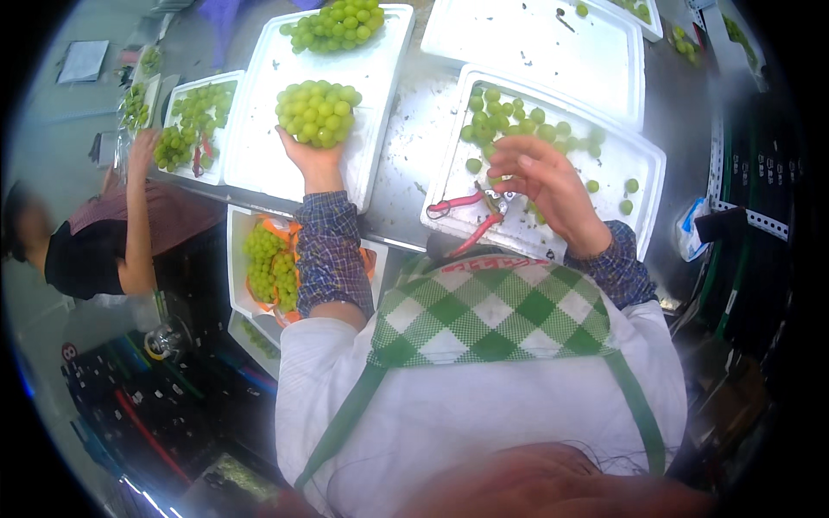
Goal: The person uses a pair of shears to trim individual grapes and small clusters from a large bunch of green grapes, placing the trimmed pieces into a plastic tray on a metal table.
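Note:
My left hand [313, 159] supports a bunch of green grapes [318, 114] over a white foam tray [259, 142]; most of its fingers are hidden under the fruit. A second bunch of grapes [338, 26] lies at the far end of that tray. My right hand [546, 180] hovers over another white foam tray [654, 173] holding several loose green grapes [540, 115]. Its fingers are apart and loosely bent, with nothing visible in them. Just left of them, a pair of pruning shears [473, 209] with pink-red handles rests in the tray.
At the left, a co-worker's hand [142, 145] reaches toward a small tray of grapes [223, 79]. Below the table edge, a white box [237, 250] contains bagged grapes [275, 259]. Another foam tray [518, 43] with scraps lies at the back. A metal tabletop [406, 155] runs beneath the trays.

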The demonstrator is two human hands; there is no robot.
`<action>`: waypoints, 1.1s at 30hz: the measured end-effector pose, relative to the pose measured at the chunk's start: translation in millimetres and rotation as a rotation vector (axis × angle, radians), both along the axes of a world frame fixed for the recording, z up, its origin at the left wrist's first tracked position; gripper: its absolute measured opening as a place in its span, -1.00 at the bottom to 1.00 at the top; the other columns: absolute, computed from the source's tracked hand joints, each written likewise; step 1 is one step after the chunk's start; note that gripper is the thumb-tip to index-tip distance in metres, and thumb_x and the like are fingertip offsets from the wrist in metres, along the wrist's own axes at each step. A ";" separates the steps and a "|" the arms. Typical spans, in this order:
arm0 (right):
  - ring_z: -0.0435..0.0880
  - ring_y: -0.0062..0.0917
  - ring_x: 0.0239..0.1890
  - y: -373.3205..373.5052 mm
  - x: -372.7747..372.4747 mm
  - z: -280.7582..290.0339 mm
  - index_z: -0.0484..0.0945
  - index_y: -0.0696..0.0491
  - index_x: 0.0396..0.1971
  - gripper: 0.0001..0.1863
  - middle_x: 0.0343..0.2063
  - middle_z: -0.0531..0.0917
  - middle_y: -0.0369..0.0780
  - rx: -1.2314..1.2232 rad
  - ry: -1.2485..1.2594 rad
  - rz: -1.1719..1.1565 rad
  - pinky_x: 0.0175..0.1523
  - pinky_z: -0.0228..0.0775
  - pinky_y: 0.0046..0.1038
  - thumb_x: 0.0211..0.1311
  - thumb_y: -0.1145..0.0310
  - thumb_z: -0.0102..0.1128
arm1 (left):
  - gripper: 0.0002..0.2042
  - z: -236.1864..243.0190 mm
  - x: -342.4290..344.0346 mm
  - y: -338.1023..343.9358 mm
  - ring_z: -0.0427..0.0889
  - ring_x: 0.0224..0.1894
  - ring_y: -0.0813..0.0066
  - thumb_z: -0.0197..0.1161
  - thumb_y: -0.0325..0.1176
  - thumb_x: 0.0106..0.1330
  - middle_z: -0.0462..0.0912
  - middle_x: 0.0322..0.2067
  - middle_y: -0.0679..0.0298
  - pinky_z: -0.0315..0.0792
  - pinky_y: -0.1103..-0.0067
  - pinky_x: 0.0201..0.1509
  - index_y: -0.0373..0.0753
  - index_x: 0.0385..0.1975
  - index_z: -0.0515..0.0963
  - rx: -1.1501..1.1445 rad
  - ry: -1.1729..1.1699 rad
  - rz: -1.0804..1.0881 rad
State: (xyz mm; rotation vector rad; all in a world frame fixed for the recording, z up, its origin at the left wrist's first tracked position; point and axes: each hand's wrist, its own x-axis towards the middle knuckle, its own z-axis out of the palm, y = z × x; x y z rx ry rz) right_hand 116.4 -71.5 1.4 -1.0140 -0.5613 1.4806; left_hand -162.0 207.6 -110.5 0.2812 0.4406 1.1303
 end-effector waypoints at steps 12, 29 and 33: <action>0.62 -0.45 0.01 -0.4 -4.0 -6.4 0.44 0.19 0.12 -0.62 -0.06 0.62 -0.15 -0.008 0.051 -0.002 0.09 0.51 -0.40 0.41 0.32 0.04 | -0.23 25.8 41.3 10.1 -0.01 0.48 -0.03 -0.12 0.15 0.37 -0.08 0.44 -0.03 -0.02 -0.07 0.45 -0.19 0.46 -0.07 -0.234 0.254 0.128; 0.62 -0.39 -0.02 -13.9 -6.0 -31.7 0.41 0.20 0.12 -0.63 -0.07 0.60 -0.12 -0.085 0.072 0.061 0.07 0.53 -0.33 0.40 0.35 0.01 | -0.73 -16.9 -191.8 -63.8 0.61 -0.24 0.33 0.06 -0.43 0.41 0.58 -0.23 0.17 0.58 0.37 -0.15 -0.34 0.05 0.39 -0.002 0.813 0.588; 0.62 -0.36 0.00 -10.4 -4.6 -39.1 0.40 0.20 0.13 -0.63 -0.03 0.60 -0.12 -0.103 0.063 0.098 0.10 0.52 -0.33 0.42 0.34 0.00 | -0.72 -51.5 -284.6 -123.7 0.62 -0.24 0.40 0.12 -0.42 0.38 0.62 -0.17 0.14 0.55 0.50 -0.19 -0.37 0.03 0.46 -0.108 1.216 0.821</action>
